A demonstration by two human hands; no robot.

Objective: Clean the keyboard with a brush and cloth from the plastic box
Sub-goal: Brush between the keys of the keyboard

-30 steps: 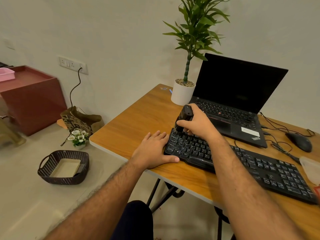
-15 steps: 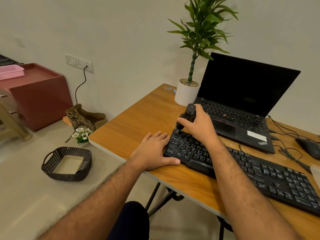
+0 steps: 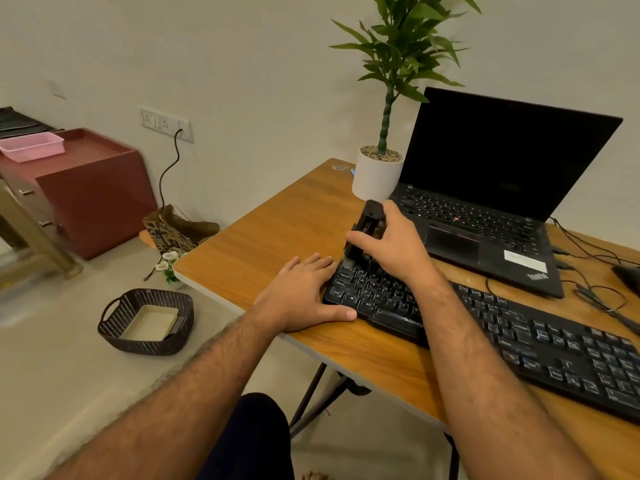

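A long black keyboard (image 3: 519, 337) lies slantwise across the wooden table (image 3: 277, 230). My right hand (image 3: 391, 247) grips a black brush (image 3: 367, 223), tilted with its lower end on the keys at the keyboard's far left corner. My left hand (image 3: 301, 292) rests flat on the table, fingers straight against the keyboard's left end, thumb along its front edge. The plastic box and the cloth are not in view.
An open black laptop (image 3: 491, 188) stands behind the keyboard, a white potted plant (image 3: 377, 174) to its left. Cables (image 3: 588, 268) and a black mouse (image 3: 628, 275) lie at the right edge. On the floor are a dark woven basket (image 3: 145, 320), a paper bag (image 3: 176, 230) and a red cabinet (image 3: 83, 188).
The brush's lower end has stayed at the keyboard's far left corner while my right hand shifted slightly on it. My left hand has stayed put. The camera has turned left.
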